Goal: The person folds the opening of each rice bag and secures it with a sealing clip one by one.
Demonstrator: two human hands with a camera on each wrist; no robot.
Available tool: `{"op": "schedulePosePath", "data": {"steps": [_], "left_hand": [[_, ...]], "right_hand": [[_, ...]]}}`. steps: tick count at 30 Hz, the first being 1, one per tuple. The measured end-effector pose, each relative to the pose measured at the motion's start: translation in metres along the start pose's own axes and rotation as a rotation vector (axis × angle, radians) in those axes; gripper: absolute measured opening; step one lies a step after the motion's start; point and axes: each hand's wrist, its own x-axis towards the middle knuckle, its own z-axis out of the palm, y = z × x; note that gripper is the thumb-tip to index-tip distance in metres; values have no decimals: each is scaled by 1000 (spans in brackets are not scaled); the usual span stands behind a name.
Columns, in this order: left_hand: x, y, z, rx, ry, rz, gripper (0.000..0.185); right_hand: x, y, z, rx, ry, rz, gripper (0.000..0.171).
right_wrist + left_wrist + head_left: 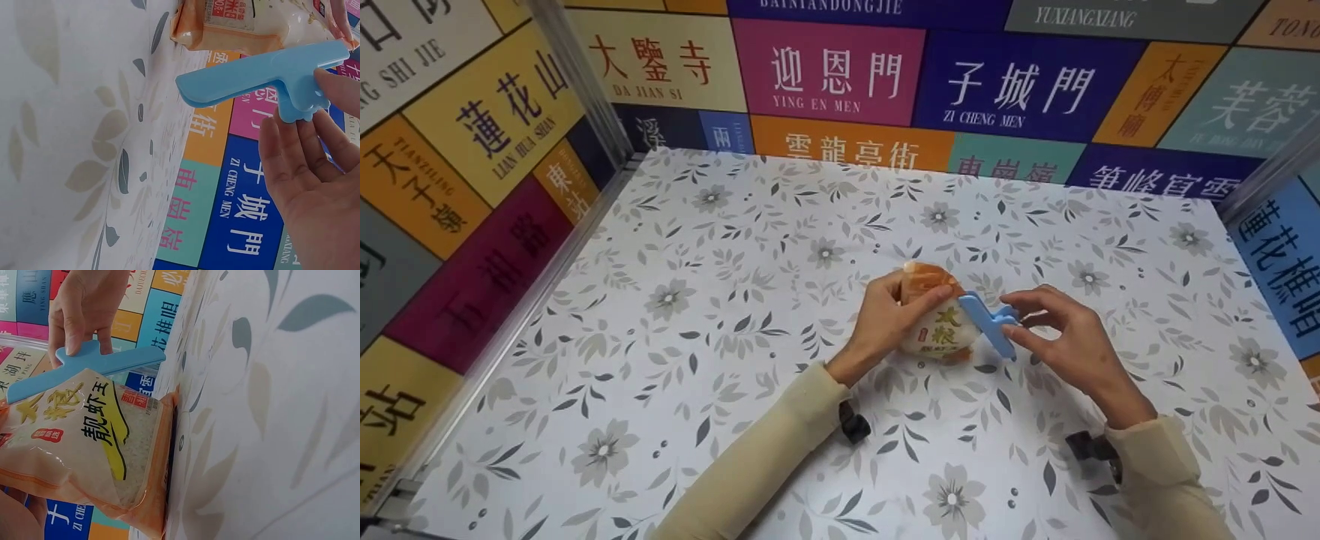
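Observation:
A small clear bag of rice (pixel 936 341) with orange edges and printed characters stands on the table, partly tilted. My left hand (pixel 883 319) grips it from the left, thumb across its upper front. On the bag's right side lies a light blue bag clip (pixel 990 328). My right hand (pixel 1069 341) pinches the clip's handle between thumb and fingers, as the right wrist view shows. In the left wrist view the clip (pixel 93 368) runs along one end of the bag (pixel 73 444). Whether its bars clamp the plastic I cannot tell.
A white cloth with grey flowers and leaves covers the table (pixel 660 360). Panels with coloured blocks of characters (pixel 832 75) stand along the back and both sides. Small black devices (pixel 853 422) sit at the wrists by the beige sleeves (pixel 765 450).

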Motion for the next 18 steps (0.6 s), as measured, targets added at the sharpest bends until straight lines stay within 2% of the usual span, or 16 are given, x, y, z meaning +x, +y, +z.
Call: {"op": "schedulePosePath", "data": {"steps": [6, 14, 18], "left_hand": [[-1, -2, 0, -32, -14, 17, 27], [1, -3, 2, -34, 57, 60, 23], [0, -3, 2, -32, 74, 61, 23]], "right_hand": [[0, 2, 1, 32, 5, 16, 27], [-2, 3, 1, 35, 3, 33, 27], [-3, 2, 2, 20, 30, 23, 26]]}}
